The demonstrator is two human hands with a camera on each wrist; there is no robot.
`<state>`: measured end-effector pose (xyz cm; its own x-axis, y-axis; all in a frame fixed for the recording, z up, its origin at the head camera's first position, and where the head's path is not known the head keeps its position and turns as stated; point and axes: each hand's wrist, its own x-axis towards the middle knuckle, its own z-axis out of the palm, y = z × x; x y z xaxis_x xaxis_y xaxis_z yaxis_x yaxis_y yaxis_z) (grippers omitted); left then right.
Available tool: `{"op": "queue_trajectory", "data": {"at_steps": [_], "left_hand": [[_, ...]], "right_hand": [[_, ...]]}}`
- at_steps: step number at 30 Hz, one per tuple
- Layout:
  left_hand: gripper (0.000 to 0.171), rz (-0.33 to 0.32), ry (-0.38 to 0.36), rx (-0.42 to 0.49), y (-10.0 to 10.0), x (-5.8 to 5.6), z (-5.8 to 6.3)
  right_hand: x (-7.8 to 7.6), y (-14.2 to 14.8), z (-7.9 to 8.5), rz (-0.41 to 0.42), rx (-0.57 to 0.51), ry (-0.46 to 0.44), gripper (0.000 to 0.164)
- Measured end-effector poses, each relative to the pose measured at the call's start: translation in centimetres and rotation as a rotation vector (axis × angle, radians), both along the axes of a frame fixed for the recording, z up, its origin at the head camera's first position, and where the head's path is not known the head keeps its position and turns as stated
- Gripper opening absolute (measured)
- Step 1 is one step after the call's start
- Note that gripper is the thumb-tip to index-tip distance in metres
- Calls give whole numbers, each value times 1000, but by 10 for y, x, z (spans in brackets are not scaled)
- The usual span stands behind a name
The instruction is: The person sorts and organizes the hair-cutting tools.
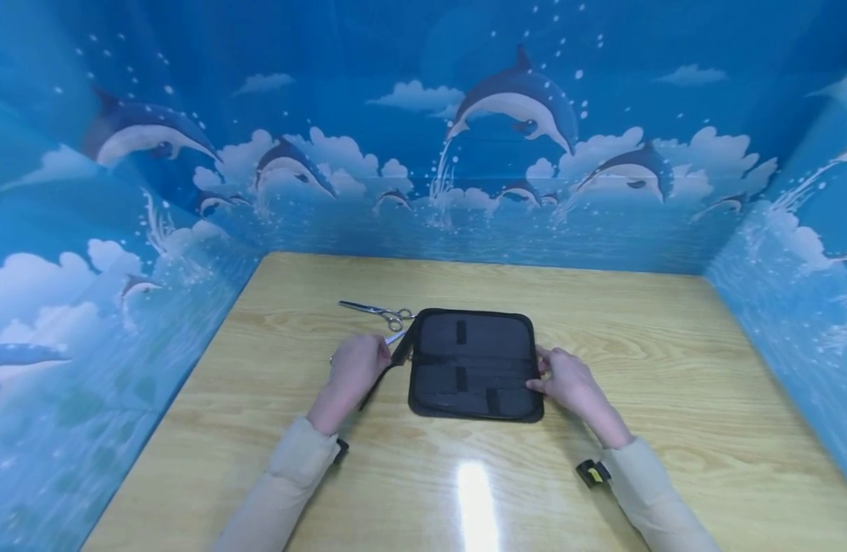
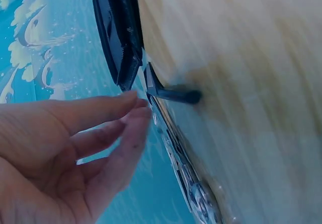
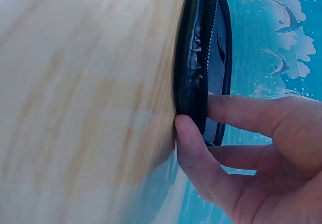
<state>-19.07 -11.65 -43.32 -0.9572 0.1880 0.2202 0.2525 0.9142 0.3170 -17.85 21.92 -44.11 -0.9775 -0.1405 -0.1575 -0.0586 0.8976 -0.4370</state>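
Of the 2 hands, the left hand [image 1: 354, 366] has its fingertips drawn together above the bench [image 1: 209, 429]; I cannot tell whether they pinch anything. Beyond it lie silver scissors [image 1: 375, 310]. A slim black tool [image 1: 404, 346] slants beside the open black case [image 1: 474, 364], whose right edge the right hand [image 1: 568, 379] pinches.

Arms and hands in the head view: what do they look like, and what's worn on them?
The left sleeve and right sleeve are long, plain and pale beige. A small black device shows by the left one's end; a second device, by the right one's, is black with a yellow marking. The left hand and right hand wear no gloves.
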Motion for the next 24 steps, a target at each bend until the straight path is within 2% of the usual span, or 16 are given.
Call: {"op": "queue_trajectory", "data": {"at_steps": [6,10,13,17,24], "left_hand": [[19,38,-121,-92,3,1,1],[30,76,-167,-148,5,-1,3],[31,91,-210,-180,6,-2,6],[33,89,-251,-182,6,-3,6],[36,78,-282,-157,3,-5,1]], "right_hand": [[1,2,1,3,-4,6,75],[1,2,1,2,-11,9,75],[1,1,1,0,-22,-2,75],[2,1,2,-8,-23,-2,75],[2,2,1,-8,-36,-10,75]]}}
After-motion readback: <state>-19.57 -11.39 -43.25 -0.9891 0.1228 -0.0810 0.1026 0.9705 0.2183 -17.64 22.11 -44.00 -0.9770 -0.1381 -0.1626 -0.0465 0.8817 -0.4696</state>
